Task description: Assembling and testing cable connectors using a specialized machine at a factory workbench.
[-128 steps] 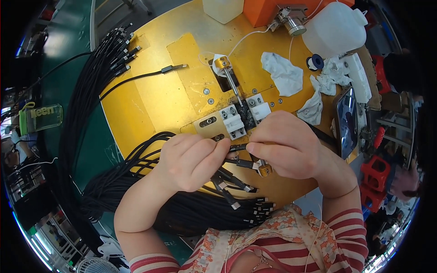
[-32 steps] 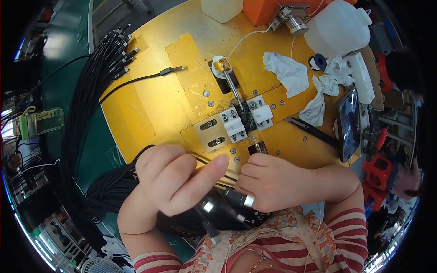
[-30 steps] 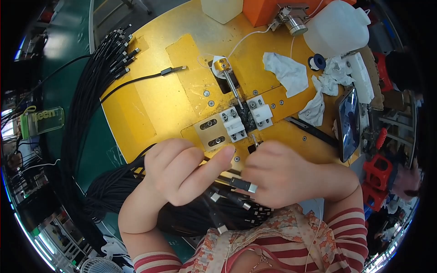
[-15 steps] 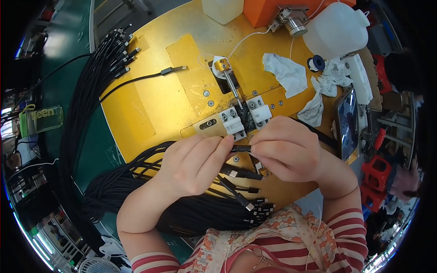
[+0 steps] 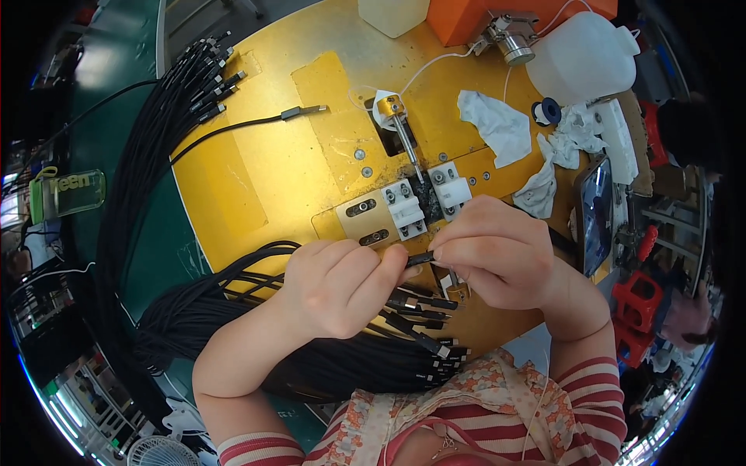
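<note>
Between my pinched fingertips is a black cable connector (image 5: 420, 259), its right end slightly raised. My left hand (image 5: 338, 287) grips its left end, and my right hand (image 5: 497, 252) pinches the right end between thumb and fingers. Just beyond are two white clamp blocks (image 5: 406, 211) on a gold metal fixture plate (image 5: 249, 163). A slim metal rod with a gold head (image 5: 391, 106) points down toward the gap between them. Below my hands lie several loose black connectors (image 5: 420, 334), on top of a thick bundle of black cables (image 5: 342, 365). The fingers hide much of the held piece.
A second cable bundle (image 5: 140, 171) runs down the left side, one cable's USB plug (image 5: 303, 112) resting on the plate. At the right are crumpled white tissues (image 5: 497, 128), a solder-like spool (image 5: 545, 111), a phone (image 5: 596, 206) and a white plastic jug (image 5: 583, 58).
The held connector has tilted, its right end now higher than its left. My left fingers have shifted slightly right and down. The view has moved a little.
</note>
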A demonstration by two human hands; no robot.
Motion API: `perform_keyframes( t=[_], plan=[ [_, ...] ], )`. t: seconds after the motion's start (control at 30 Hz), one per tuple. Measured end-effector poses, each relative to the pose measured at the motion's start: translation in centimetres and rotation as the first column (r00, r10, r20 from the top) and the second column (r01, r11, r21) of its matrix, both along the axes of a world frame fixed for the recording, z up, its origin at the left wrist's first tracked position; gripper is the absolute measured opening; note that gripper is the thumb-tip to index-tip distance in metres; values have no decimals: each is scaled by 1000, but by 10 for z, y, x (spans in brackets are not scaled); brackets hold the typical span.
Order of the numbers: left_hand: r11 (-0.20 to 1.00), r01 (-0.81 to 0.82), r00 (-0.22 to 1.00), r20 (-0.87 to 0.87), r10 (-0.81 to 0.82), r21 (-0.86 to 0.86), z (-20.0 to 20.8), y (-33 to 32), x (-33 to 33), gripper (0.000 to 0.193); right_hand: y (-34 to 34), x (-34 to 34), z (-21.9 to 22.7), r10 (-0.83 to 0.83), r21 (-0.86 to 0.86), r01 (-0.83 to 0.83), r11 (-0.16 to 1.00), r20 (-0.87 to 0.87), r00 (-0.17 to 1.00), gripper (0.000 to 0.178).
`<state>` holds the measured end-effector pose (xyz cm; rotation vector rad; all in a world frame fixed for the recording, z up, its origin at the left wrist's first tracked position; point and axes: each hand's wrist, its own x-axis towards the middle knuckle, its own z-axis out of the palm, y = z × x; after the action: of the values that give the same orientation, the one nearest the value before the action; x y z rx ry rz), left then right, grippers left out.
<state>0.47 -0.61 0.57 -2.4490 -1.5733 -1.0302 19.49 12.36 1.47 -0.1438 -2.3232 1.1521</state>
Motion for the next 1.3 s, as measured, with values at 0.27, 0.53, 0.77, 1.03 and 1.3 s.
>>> perform_keyframes(
  t=[0.27, 0.53, 0.77, 1.03, 1.3],
  plan=[
    [1000, 15, 996, 86, -14, -6, -4, -1, -2, 31, 2, 0, 3, -6, 7, 6, 1000, -5, 1000, 23],
    [991, -79, 996, -56, 73, -112, 0, 8, -3, 41, 23, 0, -4, -234, 88, 222, 971, 171, 957, 15],
    [963, -97, 995, -48, 88, -251, 1, 7, -4, 46, 20, -2, -7, -270, 150, 242, 958, 204, 941, 12],
    [956, -115, 993, -69, 100, -270, -4, 6, -3, 47, 19, 0, 1, -237, 303, 178, 936, 172, 956, 18],
    [955, -117, 993, -55, 106, -271, -2, 9, -2, 48, -5, -8, -5, -4, 247, -24, 969, 112, 994, 25]
  ],
)
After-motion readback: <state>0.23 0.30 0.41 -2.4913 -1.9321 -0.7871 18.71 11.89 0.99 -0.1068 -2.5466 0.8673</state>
